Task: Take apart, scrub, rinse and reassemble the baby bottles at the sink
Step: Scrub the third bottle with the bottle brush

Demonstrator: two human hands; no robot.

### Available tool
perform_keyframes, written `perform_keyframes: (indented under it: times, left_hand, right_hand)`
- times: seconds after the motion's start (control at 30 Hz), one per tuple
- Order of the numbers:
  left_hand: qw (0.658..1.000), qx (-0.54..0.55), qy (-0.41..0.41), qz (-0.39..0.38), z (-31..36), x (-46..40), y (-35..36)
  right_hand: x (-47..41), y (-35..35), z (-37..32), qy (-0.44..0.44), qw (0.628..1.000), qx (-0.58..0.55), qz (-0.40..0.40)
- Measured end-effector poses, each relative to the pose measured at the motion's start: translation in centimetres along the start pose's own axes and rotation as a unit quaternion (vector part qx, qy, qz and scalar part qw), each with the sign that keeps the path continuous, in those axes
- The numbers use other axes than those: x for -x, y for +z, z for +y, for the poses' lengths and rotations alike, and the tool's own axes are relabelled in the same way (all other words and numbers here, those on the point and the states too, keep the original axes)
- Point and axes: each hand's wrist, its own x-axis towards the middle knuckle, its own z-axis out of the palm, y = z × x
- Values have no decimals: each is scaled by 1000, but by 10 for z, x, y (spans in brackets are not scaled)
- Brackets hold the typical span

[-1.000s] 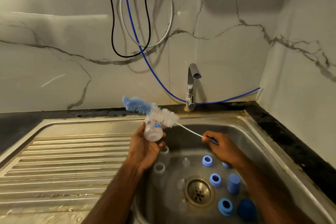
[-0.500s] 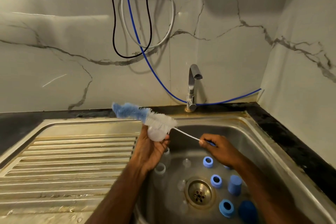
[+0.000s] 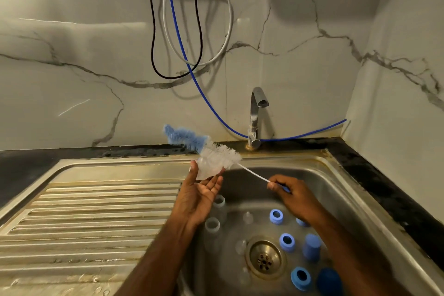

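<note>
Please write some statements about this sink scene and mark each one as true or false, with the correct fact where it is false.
1. The left hand holds a clear bottle part against the white bristles of the bottle brush. True.
2. The right hand grips the brush by its blue bristle tip. False: it pinches the handle end of the thin wire stem; the blue tip points away to the left.
3. Water is running from the tap. False: no stream shows below the spout.
4. Several blue rings lie in the sink near the drain. True.
5. The brush is inside a bottle standing on the draining board. False: it is held in the air above the sink's edge.
</note>
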Motion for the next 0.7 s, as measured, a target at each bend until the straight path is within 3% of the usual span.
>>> perform_keyframes:
  times: [0.23,0.43,0.57,0.7]
  left_hand:
    - [1000,21,9,-3,1,1,1]
    - [999,-33,-20,-10,-8,2,1]
    - [1000,23,7,-3,2,1,2]
    - [1000,13,1,-4,2,-2,-3]
  right_hand:
    - [-1,6,-5,-20,999,13,-24]
    - [-1,6,-4,-9,999,29,20]
    - [-2,-1,3,-11,999,29,-14]
    - [-3,5,4,-9,999,35,19]
